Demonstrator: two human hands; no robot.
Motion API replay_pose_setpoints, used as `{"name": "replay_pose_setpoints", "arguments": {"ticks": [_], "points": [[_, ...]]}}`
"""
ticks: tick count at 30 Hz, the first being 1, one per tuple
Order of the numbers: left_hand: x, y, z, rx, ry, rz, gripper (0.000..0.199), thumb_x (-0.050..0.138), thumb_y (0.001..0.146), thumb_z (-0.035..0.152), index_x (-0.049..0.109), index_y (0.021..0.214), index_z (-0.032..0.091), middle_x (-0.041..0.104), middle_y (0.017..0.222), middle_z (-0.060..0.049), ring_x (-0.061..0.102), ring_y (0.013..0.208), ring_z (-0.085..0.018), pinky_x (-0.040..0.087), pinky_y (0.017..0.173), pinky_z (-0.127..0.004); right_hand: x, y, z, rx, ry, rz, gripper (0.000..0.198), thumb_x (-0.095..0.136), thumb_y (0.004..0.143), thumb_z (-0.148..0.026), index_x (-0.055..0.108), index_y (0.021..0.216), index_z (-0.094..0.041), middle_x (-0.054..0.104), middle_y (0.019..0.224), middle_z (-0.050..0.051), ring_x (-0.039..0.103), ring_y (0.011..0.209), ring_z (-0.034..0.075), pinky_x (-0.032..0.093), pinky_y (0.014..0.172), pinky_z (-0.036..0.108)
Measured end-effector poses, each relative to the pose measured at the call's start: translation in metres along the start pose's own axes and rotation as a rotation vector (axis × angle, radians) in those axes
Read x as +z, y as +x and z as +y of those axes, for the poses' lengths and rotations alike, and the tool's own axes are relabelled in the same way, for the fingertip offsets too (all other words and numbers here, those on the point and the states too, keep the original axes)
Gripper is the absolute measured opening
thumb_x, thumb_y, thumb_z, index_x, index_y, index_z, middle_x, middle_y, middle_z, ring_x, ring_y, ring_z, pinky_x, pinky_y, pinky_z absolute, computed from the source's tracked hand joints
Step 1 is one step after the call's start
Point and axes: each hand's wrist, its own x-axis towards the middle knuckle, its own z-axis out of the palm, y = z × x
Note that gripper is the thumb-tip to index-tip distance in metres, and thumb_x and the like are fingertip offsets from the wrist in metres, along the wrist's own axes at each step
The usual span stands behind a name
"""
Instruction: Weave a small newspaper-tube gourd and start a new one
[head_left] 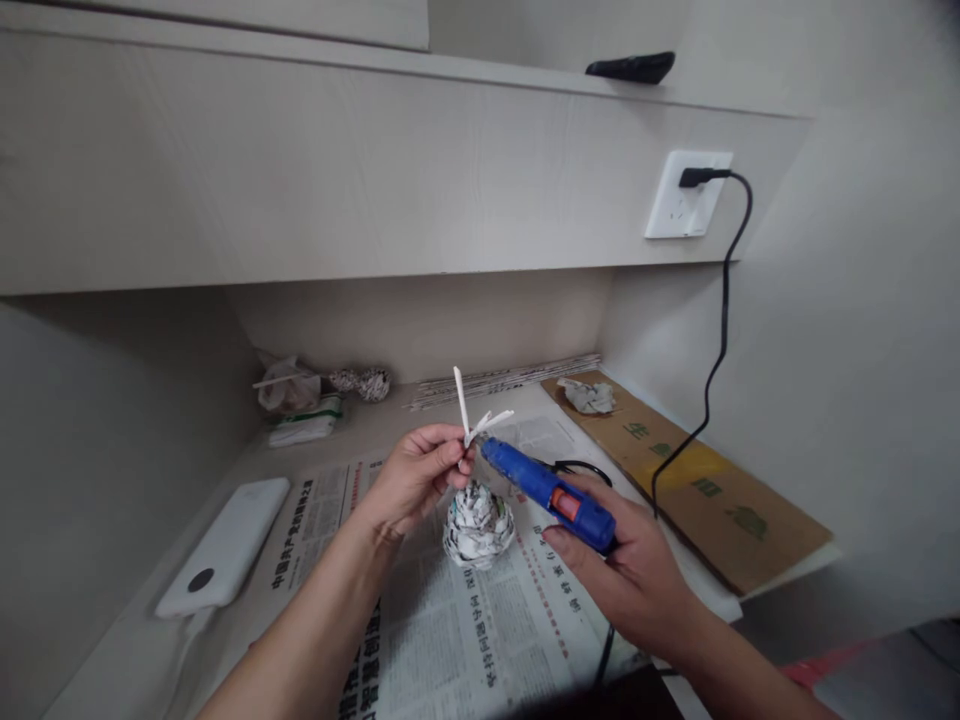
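My right hand is closed around a blue hot glue gun, its nozzle angled up and left. That nozzle meets, or nearly meets, the base of several thin white paper strips that stick up and out. Between thumb and fingers, my left hand pinches the bundle just below the strips. Directly under those fingers hangs or rests a rounded form woven from newspaper strips; its top is hidden by the hand, and I cannot tell whether it touches the table.
Newspaper covers the tabletop. A white power bank lies left, cardboard with crumpled paper right. Rolled paper sticks, a woven paper piece and a plastic bag lie behind. A black cord runs from a wall socket.
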Motion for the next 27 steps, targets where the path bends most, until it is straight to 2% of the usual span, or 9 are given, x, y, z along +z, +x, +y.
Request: {"name": "replay_pose_setpoints", "arguments": {"ticks": [10, 20, 27], "points": [[-0.0021, -0.0011, -0.0004, 0.02, -0.029, 0.037, 0.029, 0.091, 0.048, 0.021, 0.074, 0.071, 0.016, 0.069, 0.059, -0.001, 0.062, 0.049, -0.008, 0.053, 0.048, -0.013, 0.003, -0.0009, 0.0042, -0.116, -0.119, 0.009, 0.034, 0.062, 0.082, -0.02, 0.054, 0.114, -0.031, 0.069, 0.096, 0.0, 0.065, 0.078, 0.017, 0.052, 0.068, 0.029], [-0.0025, -0.0029, 0.0002, 0.077, -0.011, -0.006, 0.03, 0.088, 0.054, 0.022, 0.076, 0.079, 0.013, 0.069, 0.065, -0.003, 0.06, 0.051, -0.006, 0.049, 0.046, -0.01, 0.0061, -0.0031, 0.0018, -0.181, -0.141, -0.024, 0.042, 0.062, 0.082, -0.018, 0.05, 0.12, -0.028, 0.066, 0.104, 0.001, 0.064, 0.087, 0.016, 0.051, 0.076, 0.027], [-0.0018, -0.0028, 0.0009, 0.088, 0.008, 0.003, 0.028, 0.088, 0.055, 0.024, 0.075, 0.077, 0.013, 0.069, 0.067, -0.003, 0.059, 0.051, -0.006, 0.05, 0.047, -0.011, 0.0063, -0.0043, 0.0051, -0.17, -0.146, -0.047, 0.043, 0.06, 0.082, -0.017, 0.048, 0.122, -0.027, 0.065, 0.107, 0.003, 0.062, 0.09, 0.018, 0.05, 0.077, 0.03]]}}
